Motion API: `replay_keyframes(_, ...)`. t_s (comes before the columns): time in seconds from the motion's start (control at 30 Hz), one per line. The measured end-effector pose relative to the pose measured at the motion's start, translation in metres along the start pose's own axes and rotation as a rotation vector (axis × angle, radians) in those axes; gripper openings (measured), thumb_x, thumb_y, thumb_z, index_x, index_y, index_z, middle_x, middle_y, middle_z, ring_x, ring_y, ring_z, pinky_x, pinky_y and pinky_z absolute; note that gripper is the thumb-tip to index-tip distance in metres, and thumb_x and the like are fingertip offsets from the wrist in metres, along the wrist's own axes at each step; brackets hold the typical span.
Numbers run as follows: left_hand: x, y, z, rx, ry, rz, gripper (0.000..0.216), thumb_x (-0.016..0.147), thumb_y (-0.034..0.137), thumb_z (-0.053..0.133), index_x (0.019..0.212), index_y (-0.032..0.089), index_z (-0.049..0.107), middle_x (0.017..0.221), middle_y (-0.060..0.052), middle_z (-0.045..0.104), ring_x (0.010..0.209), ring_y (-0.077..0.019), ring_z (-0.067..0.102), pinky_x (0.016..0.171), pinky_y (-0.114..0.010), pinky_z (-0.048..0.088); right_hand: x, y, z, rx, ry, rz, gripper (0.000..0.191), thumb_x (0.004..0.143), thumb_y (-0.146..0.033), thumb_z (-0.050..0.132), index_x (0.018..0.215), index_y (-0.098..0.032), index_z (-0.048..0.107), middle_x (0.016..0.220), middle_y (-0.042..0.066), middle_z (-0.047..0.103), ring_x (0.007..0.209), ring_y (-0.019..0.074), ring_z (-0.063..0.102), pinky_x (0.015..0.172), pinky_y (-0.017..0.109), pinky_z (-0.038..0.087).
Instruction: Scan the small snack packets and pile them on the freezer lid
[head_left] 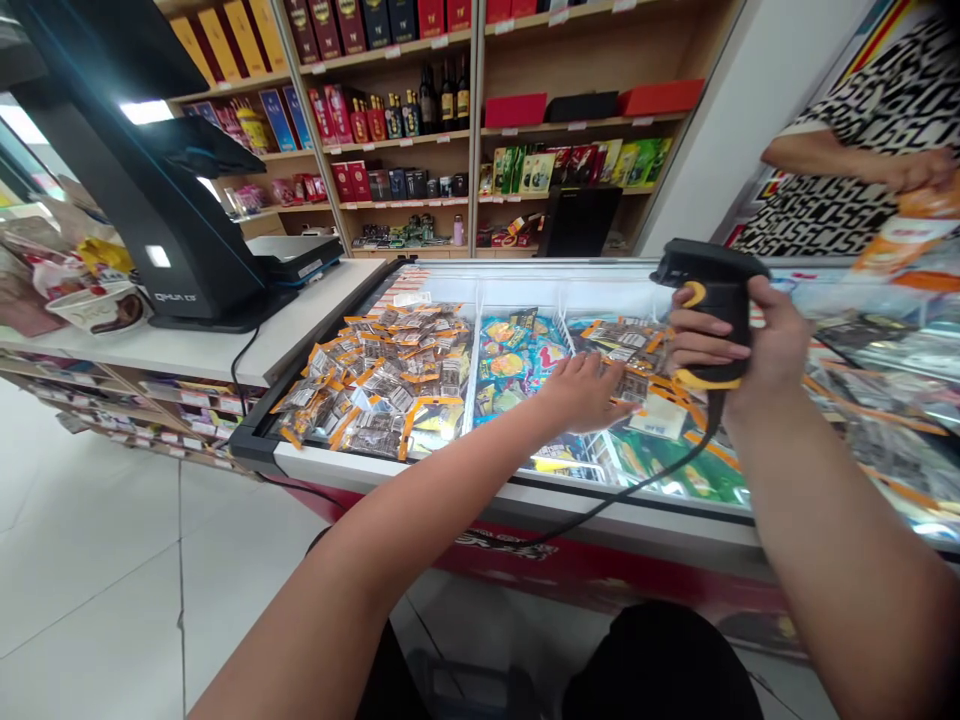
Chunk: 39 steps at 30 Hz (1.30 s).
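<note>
My right hand (pixel 776 335) grips a black and yellow barcode scanner (pixel 716 265), held up over the chest freezer. A dark cable (pixel 637 490) runs down from its handle toward the left. My left hand (pixel 589 392) reaches out palm down, fingers stretched, over small packets with orange edges (pixel 626 340); whether it touches one I cannot tell. A larger heap of similar packets (pixel 397 365) is spread on the left part of the freezer's glass top. Through the glass show blue packages (pixel 514 345) and green ones (pixel 679 465).
On the counter (pixel 202 345) at left stands a black checkout terminal (pixel 150 180) beside a white bowl (pixel 101 305). Shelves (pixel 405 140) of boxes and bottles line the back. Across the freezer, at right, a person in a patterned shirt (pixel 885 110) holds an orange-and-white package (pixel 911 235).
</note>
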<state>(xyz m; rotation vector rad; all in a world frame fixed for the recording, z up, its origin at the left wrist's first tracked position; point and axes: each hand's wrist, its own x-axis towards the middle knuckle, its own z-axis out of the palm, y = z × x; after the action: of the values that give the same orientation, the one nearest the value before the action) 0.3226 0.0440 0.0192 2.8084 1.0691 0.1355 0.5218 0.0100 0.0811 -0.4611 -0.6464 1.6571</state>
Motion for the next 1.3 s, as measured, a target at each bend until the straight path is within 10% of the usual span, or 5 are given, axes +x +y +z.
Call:
replay_keyframes(0.27,0.006,-0.011,-0.008,0.000,-0.048,0.027,0.078,0.113,0.070,0.038,0.183,0.037,0.032,0.193,-0.005,0.028,0.178,-0.0398,0.027,0.145,-0.061,0.024,-0.031,-0.004,-0.010,2.504,-0.575,0.482,0.051,0.094,-0.009,0.074,0.143,-0.023,0.066,0.093,0.013,0.077,0.061,0.0215,0.068,0.041,0.029,0.050)
replay_keyframes(0.5,0.035,0.023,0.002,0.003,-0.033,0.044,0.080,0.112,0.068,0.042,0.182,0.031,0.037,0.191,-0.008,0.034,0.175,-0.0394,0.032,0.145,-0.058,0.025,-0.042,-0.005,-0.011,3.261,-1.060,0.979,0.082,0.106,-0.039,0.069,0.177,-0.028,0.030,0.117,0.019,0.080,0.092,0.0429,0.084,0.057,0.050,0.067)
replay_keyframes(0.8,0.010,-0.097,-0.066,0.143,0.220,-0.497,0.063,0.110,0.040,0.053,0.167,0.013,0.053,0.179,-0.027,0.045,0.166,-0.0433,0.041,0.134,-0.061,0.032,-0.029,0.002,-0.007,3.162,-1.123,0.647,0.073,0.103,-0.016,0.058,0.173,-0.027,0.037,0.131,0.020,0.079,0.099,0.0365,0.086,0.070,0.042,0.075)
replay_keyframes(1.0,-0.006,-0.189,-0.080,0.074,0.014,-0.688,0.063,0.104,0.039,0.061,0.162,0.016,0.059,0.173,-0.027,0.054,0.164,-0.0463,0.042,0.134,-0.067,0.026,-0.018,0.004,-0.018,2.809,-0.570,0.272,0.048,0.097,-0.019,0.070,0.145,-0.024,0.071,0.117,0.019,0.081,0.082,0.0239,0.080,0.056,0.025,0.065)
replay_keyframes(1.3,0.007,-0.161,-0.064,0.047,0.069,-0.391,0.050,0.094,0.013,0.061,0.140,0.025,0.078,0.154,-0.016,0.072,0.147,-0.0356,0.060,0.130,-0.057,0.037,0.009,-0.006,-0.036,1.055,-0.356,0.125,0.049,0.074,-0.021,0.090,0.118,-0.035,0.075,0.058,-0.007,0.049,0.038,0.0110,0.040,0.040,0.030,0.031)
